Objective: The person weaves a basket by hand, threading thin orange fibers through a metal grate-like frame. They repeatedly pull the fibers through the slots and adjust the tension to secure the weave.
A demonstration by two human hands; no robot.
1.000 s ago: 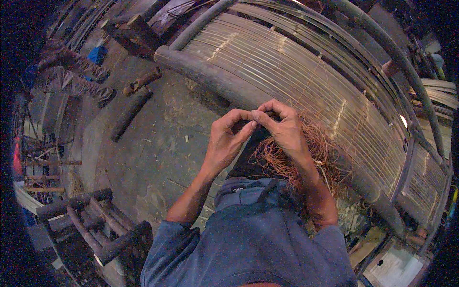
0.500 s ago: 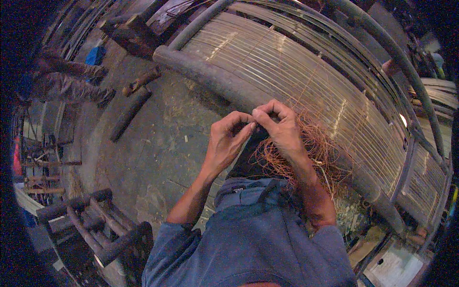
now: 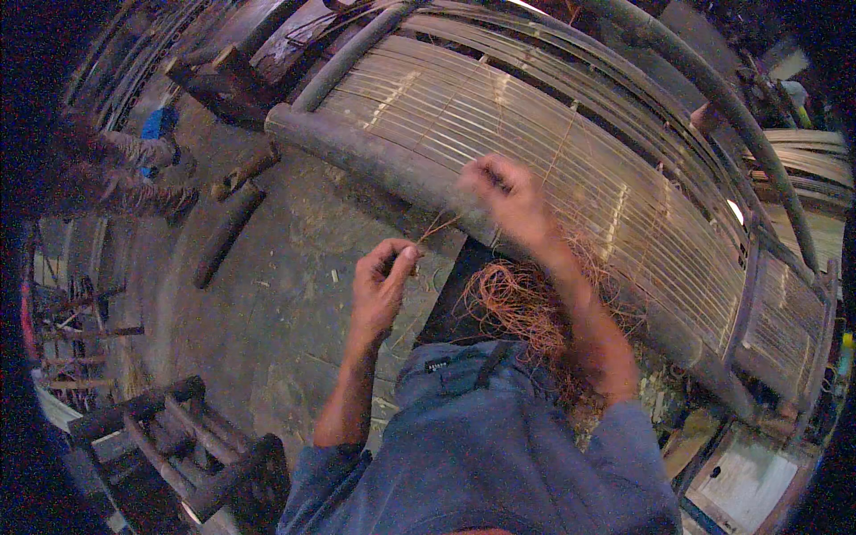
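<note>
Your left hand (image 3: 380,283) is out over the floor (image 3: 294,303), its thumb and forefinger pinching a thin brown strand (image 3: 434,232). From that pinch the strand runs up and to the right, toward your right hand (image 3: 514,203), and it seems to part into two lines on the way. Your right hand is higher and farther from you, in front of the bench (image 3: 544,134). Its fingers look curled toward the thumb, but it is blurred, and you cannot tell from this view whether they grip the strand. The two hands are apart.

A loose tangle (image 3: 510,299) of the same reddish-brown fibre lies below your right hand, by your dark-clad leg (image 3: 455,290), partly hidden by your right forearm (image 3: 588,325). The bench has long, narrow slats and a thick, round rail (image 3: 357,156) along the side nearest you; it slants down to your right. Your shirt (image 3: 481,437) is blue.

To your left, near the lower edge, stands a dark stool (image 3: 183,437) of round poles. Farther off, two short pieces of wood, a log (image 3: 229,234) and a block (image 3: 247,171), lie on the floor near another person (image 3: 147,187), who is blurred, and a blue object (image 3: 159,125).
</note>
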